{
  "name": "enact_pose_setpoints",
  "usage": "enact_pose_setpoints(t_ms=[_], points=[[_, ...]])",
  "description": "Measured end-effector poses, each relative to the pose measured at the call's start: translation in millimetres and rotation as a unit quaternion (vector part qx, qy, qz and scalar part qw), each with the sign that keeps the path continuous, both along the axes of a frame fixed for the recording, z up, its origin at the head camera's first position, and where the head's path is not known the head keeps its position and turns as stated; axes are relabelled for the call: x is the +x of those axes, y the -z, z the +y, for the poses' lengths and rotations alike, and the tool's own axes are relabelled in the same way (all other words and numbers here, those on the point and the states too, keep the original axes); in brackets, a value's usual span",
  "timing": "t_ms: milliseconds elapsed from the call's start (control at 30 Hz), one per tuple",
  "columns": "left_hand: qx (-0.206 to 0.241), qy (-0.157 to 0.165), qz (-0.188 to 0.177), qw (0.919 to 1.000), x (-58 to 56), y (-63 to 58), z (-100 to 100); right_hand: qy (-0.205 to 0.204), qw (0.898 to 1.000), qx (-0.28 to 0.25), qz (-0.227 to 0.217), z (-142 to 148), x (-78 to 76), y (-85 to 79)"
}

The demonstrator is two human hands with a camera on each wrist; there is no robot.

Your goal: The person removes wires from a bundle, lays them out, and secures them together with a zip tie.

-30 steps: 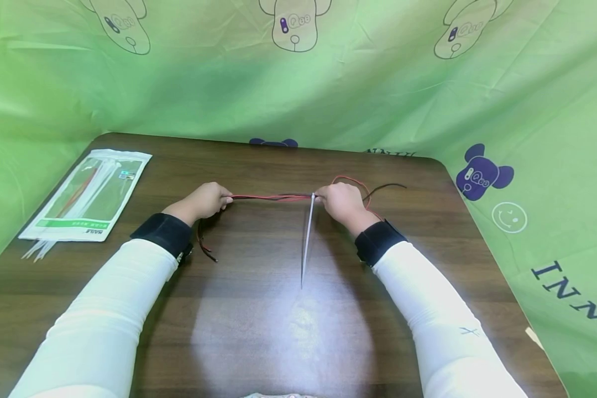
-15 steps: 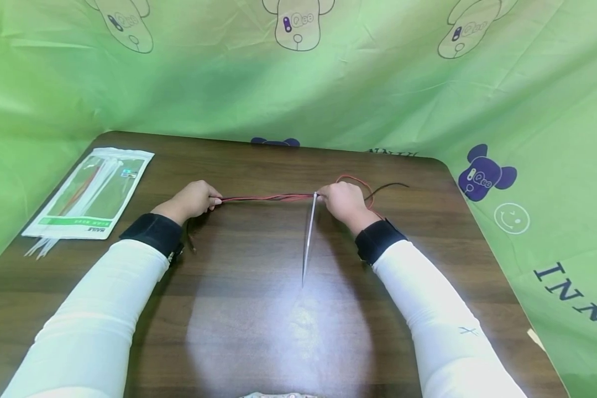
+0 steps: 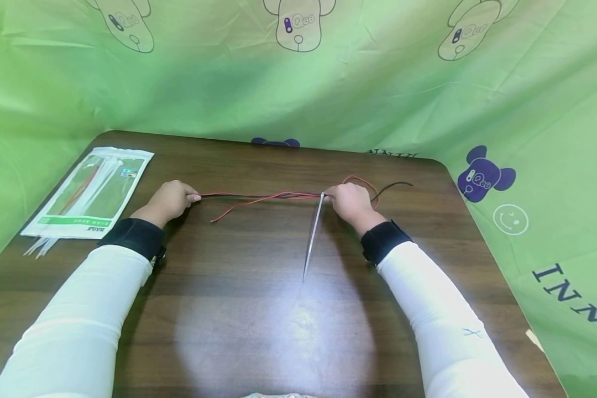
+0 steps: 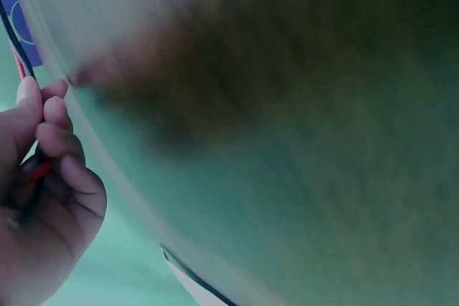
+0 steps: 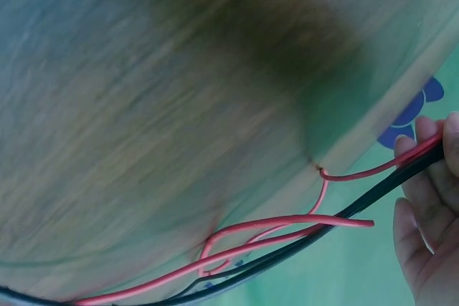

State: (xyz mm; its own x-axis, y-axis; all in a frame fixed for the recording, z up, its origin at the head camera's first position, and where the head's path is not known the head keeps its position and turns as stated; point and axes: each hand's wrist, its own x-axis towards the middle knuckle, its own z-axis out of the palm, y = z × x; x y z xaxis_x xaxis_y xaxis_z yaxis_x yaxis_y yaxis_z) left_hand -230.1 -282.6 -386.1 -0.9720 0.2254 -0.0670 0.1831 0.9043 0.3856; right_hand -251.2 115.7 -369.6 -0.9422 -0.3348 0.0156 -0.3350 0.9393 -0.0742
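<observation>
A bundle of red and black wires is stretched sideways between the two hands. My left hand pinches its left end between thumb and fingers; in the left wrist view, short red and black ends lie inside the curled fingers. My right hand grips the bundle at the right, right beside a white cable tie that is around the wires, its long tail pointing toward the near side. One red wire splays out from the bundle, its end free. Past the right hand, loose red and black wires trail off.
A clear and white bag of cable ties lies at the left of the brown wooden table, several white tips sticking out of its lower end. A green printed cloth surrounds the table.
My left hand has slid leftward along the wires, away from the right hand, and one red wire has slipped out of it. My right hand and the cable tie have shifted slightly right.
</observation>
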Motion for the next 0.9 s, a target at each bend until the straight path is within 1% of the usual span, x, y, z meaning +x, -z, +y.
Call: enact_pose_setpoints(t_ms=[100,233,367,533,733,900], points=[[0.004,-0.006,-0.008,0.9999,1.5,-0.5,-5,-0.003,1.000,-0.003,0.003,1,-0.1,1.8],[0.009,-0.024,-0.025,0.9993,1.9,-0.5,-14,0.004,1.000,0.003,0.004,3,0.0,4.8],[0.010,-0.029,-0.022,0.9993,3.8,-1.3,-21,0.009,1.000,0.002,0.000,4,-0.2,6.6],[0.000,-0.049,-0.021,0.9986,7.3,-2.5,-29,0.012,1.000,-0.002,0.000,5,0.1,6.5],[0.019,-0.051,-0.016,0.9984,9.6,-3.7,-32,0.008,1.000,-0.001,0.008,7,-0.5,8.3],[0.018,-0.061,-0.030,0.9975,10.9,-7.0,-32,0.009,1.000,-0.003,0.009,7,0.5,9.5]])
